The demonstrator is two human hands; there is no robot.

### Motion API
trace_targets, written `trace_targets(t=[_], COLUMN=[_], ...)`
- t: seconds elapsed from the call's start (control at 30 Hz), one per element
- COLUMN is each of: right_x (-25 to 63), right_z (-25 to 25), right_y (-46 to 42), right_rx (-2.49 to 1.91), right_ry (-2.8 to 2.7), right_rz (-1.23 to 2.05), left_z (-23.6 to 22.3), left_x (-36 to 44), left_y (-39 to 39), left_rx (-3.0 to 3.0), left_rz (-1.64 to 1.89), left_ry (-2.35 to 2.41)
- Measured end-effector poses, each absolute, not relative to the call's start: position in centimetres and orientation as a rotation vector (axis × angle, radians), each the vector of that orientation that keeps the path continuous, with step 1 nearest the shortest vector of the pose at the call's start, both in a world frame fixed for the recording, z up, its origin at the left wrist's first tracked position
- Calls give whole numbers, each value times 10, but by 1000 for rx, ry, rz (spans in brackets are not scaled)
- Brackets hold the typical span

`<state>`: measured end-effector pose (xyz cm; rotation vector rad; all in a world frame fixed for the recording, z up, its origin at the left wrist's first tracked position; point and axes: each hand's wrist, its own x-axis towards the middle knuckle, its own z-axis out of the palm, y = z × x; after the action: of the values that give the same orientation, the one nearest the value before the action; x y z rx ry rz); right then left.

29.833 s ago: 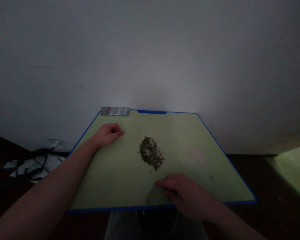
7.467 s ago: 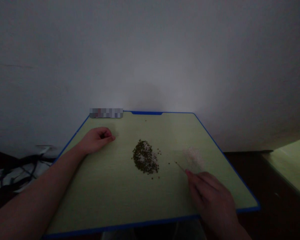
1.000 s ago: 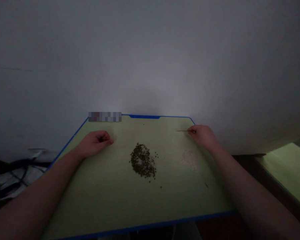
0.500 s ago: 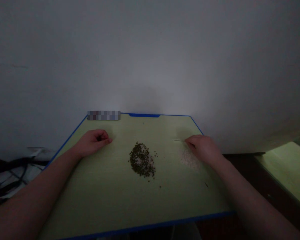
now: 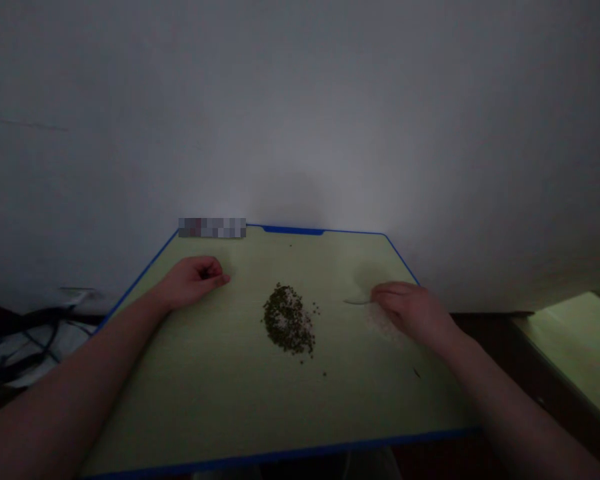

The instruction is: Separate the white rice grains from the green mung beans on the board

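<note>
My left hand [image 5: 194, 281] rests on the left of the pale yellow-green table [image 5: 220, 400], fingers curled and thumb against them; nothing shows in it. Over on the right side, my right hand [image 5: 405, 308] is closed around a thin, slightly curved tweezers-like tool [image 5: 356, 303], its tip pointing left. Between the hands lies a heap of small dark green beans [image 5: 283, 317] mixed with pale grains [image 5: 300, 325]. A spread of pale grains, like rice [image 5: 384, 327], lies beneath and just in front of my right hand, partly hidden by it.
The table has a blue edge [image 5: 293, 231] and stands against a pale wall [image 5: 300, 120]. A blurred-out strip [image 5: 213, 228] is at the back left corner. One thin dark sliver [image 5: 417, 373] lies front right. Black cables [image 5: 25, 353] are left of the table.
My right hand has come slightly nearer to me with the tool, now lower over the pale grains. The left hand keeps its pose; the whole view has shifted a little.
</note>
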<state>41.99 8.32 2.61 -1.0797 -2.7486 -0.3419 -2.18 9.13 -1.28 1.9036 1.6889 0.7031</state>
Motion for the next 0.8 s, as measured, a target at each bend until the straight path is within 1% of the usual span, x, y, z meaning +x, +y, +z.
trace_targets(t=[0.2, 0.4, 0.8], right_x=[386, 376, 368], right_z=[31, 26, 29], right_y=[102, 102, 82], right_rx=[-841, -824, -765], right_ry=[-2813, -2847, -2891], right_rz=[-238, -164, -128], left_z=[-12, -16, -16], left_x=[-22, -25, -25], left_y=[91, 92, 93], left_rx=[1894, 1903, 1904], left_rz=[721, 728, 727], left_ry=[1665, 1642, 1653])
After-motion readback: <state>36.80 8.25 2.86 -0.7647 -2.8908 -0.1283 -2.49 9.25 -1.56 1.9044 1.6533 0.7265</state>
